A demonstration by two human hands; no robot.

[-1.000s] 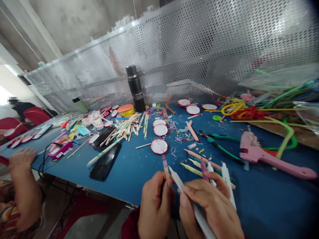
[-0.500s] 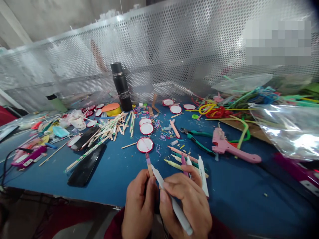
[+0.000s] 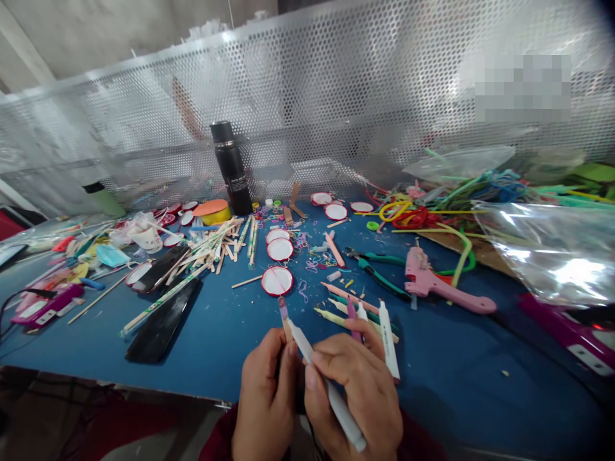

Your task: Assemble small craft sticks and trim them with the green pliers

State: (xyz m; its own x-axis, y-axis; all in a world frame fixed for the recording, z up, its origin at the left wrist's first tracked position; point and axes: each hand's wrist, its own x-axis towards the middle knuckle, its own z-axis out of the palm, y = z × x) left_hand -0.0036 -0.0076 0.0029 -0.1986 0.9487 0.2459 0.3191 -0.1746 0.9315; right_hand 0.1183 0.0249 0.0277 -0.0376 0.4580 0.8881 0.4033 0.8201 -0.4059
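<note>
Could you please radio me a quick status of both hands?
Left hand pinching stick, purple near top end. Right hand holding marker, tip at stick. Other markers crowding close by.

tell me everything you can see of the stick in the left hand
The stick looks flat, narrow and wooden: brownish at the tip, lilac below, then bare tan. The left hand pinches it, tip pointing away above the blue table, lower end hidden. The nib of a white pen touches or nearly touches its right side.
</note>
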